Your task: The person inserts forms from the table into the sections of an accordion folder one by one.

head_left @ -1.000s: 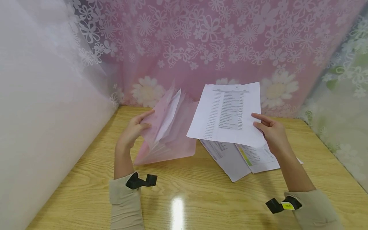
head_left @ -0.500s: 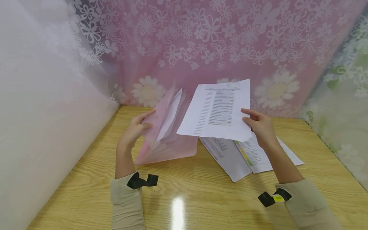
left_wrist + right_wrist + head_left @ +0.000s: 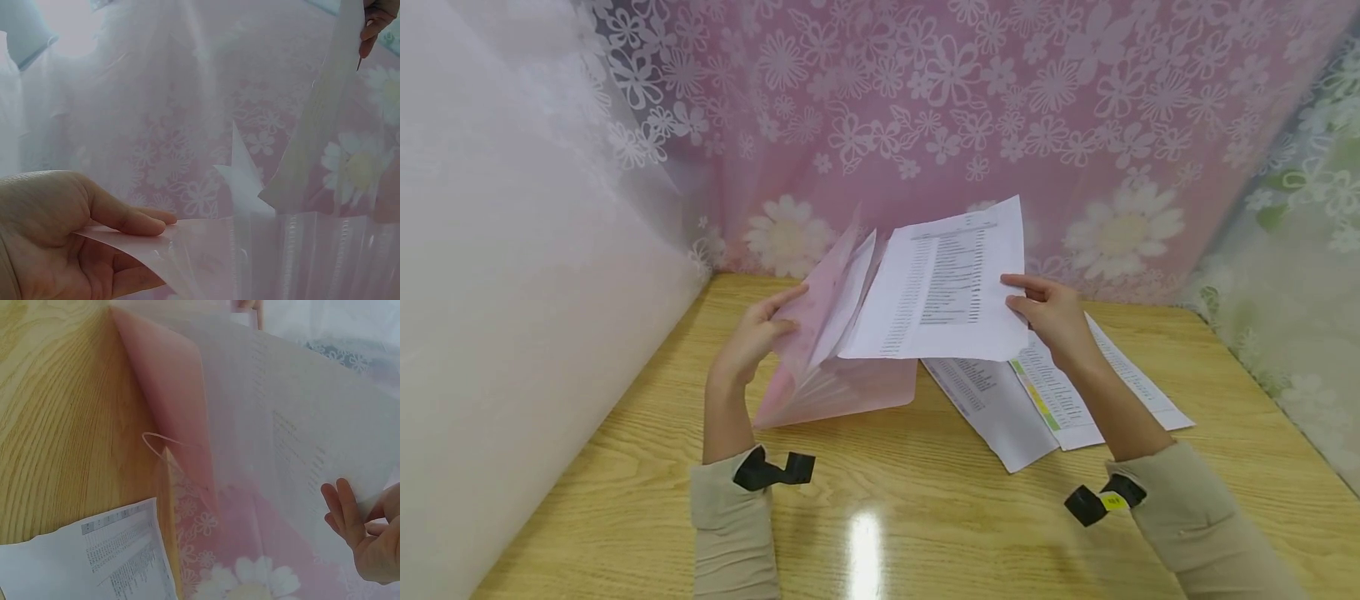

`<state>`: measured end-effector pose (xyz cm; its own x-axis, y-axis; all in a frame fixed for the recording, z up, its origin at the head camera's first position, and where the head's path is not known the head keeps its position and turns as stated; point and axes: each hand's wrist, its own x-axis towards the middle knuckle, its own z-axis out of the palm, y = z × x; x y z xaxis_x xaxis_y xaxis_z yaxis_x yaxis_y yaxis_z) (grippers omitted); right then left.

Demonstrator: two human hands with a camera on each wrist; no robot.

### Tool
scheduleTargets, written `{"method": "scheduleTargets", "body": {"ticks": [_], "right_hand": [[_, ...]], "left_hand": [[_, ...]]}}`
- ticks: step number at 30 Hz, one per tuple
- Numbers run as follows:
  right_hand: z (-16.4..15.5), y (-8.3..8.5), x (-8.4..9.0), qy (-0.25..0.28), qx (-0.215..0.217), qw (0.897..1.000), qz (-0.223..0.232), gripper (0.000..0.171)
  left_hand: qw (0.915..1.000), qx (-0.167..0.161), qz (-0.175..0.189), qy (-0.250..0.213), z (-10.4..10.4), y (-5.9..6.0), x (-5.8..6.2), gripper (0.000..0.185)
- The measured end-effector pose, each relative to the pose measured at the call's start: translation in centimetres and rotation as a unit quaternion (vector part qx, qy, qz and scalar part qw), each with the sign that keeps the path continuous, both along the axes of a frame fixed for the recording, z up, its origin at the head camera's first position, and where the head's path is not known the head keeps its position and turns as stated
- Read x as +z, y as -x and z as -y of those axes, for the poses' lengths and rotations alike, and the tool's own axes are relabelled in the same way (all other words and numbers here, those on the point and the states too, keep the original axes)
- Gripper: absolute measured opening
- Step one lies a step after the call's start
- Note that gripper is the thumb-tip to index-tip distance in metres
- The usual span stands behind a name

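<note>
The right hand [image 3: 1051, 315] pinched the white printed paper sheet [image 3: 943, 287] by its edge and had carried it toward nine o'clock since a second earlier, so its near corner now overlapped the mouth of the translucent pink plastic expanding folder [image 3: 835, 350]. The left hand [image 3: 752, 337] gripped the folder's front flap, holding the pockets fanned open above the wooden tabletop [image 3: 925, 517]; insertion looked close. More printed sheets [image 3: 1045, 400] lay at three o'clock of the folder

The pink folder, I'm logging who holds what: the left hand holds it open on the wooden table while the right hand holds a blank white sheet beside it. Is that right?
Not quite. The sheet is not blank: the head view shows columns of printed lines on it. The rest stands: the left hand holds the pink folder open on the wooden table, and the right hand holds the sheet beside it.
</note>
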<state>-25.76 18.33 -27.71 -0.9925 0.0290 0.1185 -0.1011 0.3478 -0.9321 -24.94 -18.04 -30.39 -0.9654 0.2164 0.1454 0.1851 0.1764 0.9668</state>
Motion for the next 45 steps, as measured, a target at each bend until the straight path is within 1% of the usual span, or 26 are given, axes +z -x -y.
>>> {"method": "scheduleTargets", "body": {"ticks": [6,13,18,22,29,36,41,45], "right_hand": [[0.7,-0.1,0.8,-0.039,0.016,0.999,-0.001,0.040],[1.9,0.1,1.4,-0.048,0.039,0.998,0.008,0.040],[2.5,0.6,1.5,-0.074,0.045,0.996,0.018,0.039],[2.6,1.4,1.9,-0.090,0.063,0.994,0.028,0.040],[2.4,3.2,1.8,-0.082,0.066,0.993,0.062,0.038],[2.5,4.7,1.6,-0.072,0.101,0.988,0.091,0.038],[2.6,5.7,1.2,-0.086,0.109,0.986,0.094,0.037],[2.9,6.5,0.8,-0.087,0.106,0.986,0.099,0.036]], "left_hand": [[1.0000,-0.002,-0.001,0.009,-0.1,0.1,0.1,0.053],[1.0000,-0.001,0.002,0.008,-0.2,0.0,0.1,0.053],[1.0000,0.003,0.001,0.009,-0.2,-0.1,0.1,0.053],[0.9999,0.005,0.000,0.012,-0.1,-0.1,0.1,0.053],[0.9999,0.002,0.000,0.015,-0.2,0.0,0.1,0.053],[0.9999,-0.002,0.003,0.010,-0.4,0.0,0.0,0.054],[1.0000,-0.004,0.000,0.008,-0.4,0.0,0.0,0.054],[1.0000,-0.004,0.002,0.006,-0.6,0.0,0.1,0.054]]}}
